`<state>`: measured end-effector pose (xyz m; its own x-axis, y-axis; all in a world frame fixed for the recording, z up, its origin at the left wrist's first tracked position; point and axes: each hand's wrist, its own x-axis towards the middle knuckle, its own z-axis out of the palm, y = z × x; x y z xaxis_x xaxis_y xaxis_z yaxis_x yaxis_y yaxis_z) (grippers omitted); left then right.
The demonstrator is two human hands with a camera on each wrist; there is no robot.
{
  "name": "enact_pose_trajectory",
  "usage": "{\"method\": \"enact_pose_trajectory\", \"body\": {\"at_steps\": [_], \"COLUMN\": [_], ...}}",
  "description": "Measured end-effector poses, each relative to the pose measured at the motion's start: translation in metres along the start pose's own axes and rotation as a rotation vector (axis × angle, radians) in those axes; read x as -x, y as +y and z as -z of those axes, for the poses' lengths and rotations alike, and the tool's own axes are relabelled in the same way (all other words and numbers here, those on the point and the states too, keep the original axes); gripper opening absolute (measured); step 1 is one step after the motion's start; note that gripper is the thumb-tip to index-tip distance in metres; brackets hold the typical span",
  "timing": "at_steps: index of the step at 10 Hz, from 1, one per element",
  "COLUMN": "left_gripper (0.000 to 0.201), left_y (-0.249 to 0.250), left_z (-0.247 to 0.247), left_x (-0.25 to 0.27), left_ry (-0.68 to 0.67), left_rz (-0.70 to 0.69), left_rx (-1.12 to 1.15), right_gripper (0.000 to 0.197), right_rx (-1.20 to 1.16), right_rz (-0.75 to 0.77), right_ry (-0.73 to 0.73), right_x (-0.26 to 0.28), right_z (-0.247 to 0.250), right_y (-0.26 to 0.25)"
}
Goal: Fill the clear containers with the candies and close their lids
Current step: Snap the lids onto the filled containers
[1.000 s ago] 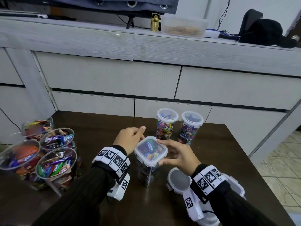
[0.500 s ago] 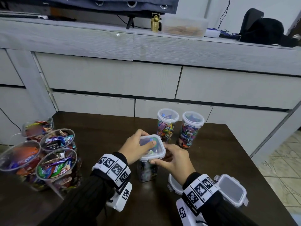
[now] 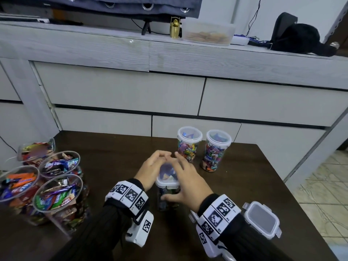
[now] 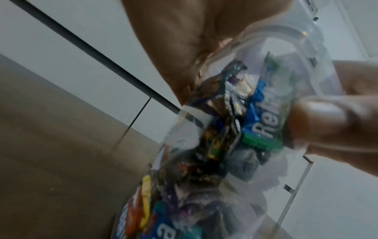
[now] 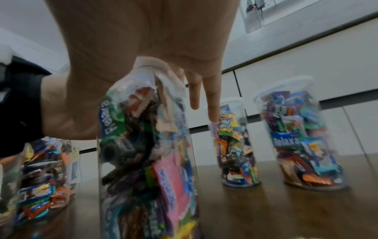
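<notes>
A clear square container (image 3: 164, 202) full of wrapped candies stands at the table's middle, with its clip lid (image 3: 166, 183) on top. My left hand (image 3: 150, 166) arches over the lid from the left, palm against the upper wall. My right hand (image 3: 185, 182) lies across the lid from the right, its fingers running past the far edge and its thumb (image 3: 166, 197) hooked on the front wall. The left wrist view shows the container (image 4: 255, 129) under the palm (image 4: 184, 40). The right wrist view shows it (image 5: 147, 145) beneath the right hand (image 5: 153, 32).
Two round, lidded candy containers (image 3: 189, 147) (image 3: 216, 153) stand just behind the hands. A spare clip lid (image 3: 261, 220) lies at the table's right edge. Several open tubs of candy (image 3: 58, 193) crowd the left front. A grey cabinet (image 3: 120, 91) rises behind the table.
Both hands have moved from the container's sides up onto its lid. The right hand now covers the top with its thumb on the front wall. The container sits slightly farther right.
</notes>
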<state>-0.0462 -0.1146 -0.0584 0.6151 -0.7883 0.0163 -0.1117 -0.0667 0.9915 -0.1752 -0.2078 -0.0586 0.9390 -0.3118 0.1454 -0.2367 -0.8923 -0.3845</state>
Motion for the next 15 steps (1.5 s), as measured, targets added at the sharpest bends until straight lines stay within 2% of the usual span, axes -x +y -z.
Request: {"method": "enact_pose_trajectory", "body": {"at_steps": [1, 2, 3, 4, 5, 7, 8, 9, 10, 13, 14, 15], "left_gripper": [0.031, 0.028, 0.025, 0.045, 0.057, 0.057, 0.057, 0.058, 0.058, 0.057, 0.052, 0.046], "left_y": [-0.013, -0.038, -0.062, -0.079, -0.085, -0.083, -0.083, -0.082, -0.083, -0.079, -0.07, -0.058], "left_z": [0.005, 0.012, 0.018, 0.015, 0.011, 0.011, 0.01, 0.01, 0.009, 0.012, 0.013, 0.012], "left_x": [0.0, 0.003, 0.004, 0.007, 0.008, 0.009, 0.009, 0.008, 0.008, 0.011, 0.018, 0.03], "left_ry": [0.092, 0.198, 0.026, -0.189, -0.211, -0.224, -0.217, -0.218, -0.217, -0.233, -0.212, -0.203], "left_rz": [0.029, 0.105, 0.198, 0.291, 0.289, 0.289, 0.295, 0.297, 0.3, 0.306, 0.28, 0.209], "left_rx": [0.067, -0.202, -0.7, -1.042, -1.118, -1.151, -1.152, -1.149, -1.147, -1.139, -1.087, -1.039], "right_gripper": [0.096, 0.093, 0.09, 0.09, 0.091, 0.092, 0.09, 0.085, 0.079, 0.09, 0.08, 0.046], "right_rx": [0.07, 0.097, 0.119, 0.132, 0.148, 0.22, 0.315, 0.314, 0.27, 0.323, 0.375, 0.486], "right_rz": [-0.029, -0.067, -0.111, -0.194, -0.284, -0.464, -0.556, -0.646, -0.68, -0.706, -0.686, -0.557], "right_ry": [-0.065, -0.093, -0.087, -0.068, -0.027, 0.044, 0.064, 0.098, 0.141, 0.084, 0.213, 0.307], "right_x": [-0.011, -0.018, -0.02, -0.018, -0.008, 0.025, 0.035, 0.034, 0.024, -0.004, 0.006, 0.021], "right_z": [0.004, 0.007, 0.013, 0.023, 0.034, 0.06, 0.073, 0.084, 0.092, 0.099, 0.094, 0.08], "right_y": [-0.004, -0.002, 0.004, 0.02, 0.042, 0.088, 0.108, 0.128, 0.145, 0.165, 0.15, 0.128]}}
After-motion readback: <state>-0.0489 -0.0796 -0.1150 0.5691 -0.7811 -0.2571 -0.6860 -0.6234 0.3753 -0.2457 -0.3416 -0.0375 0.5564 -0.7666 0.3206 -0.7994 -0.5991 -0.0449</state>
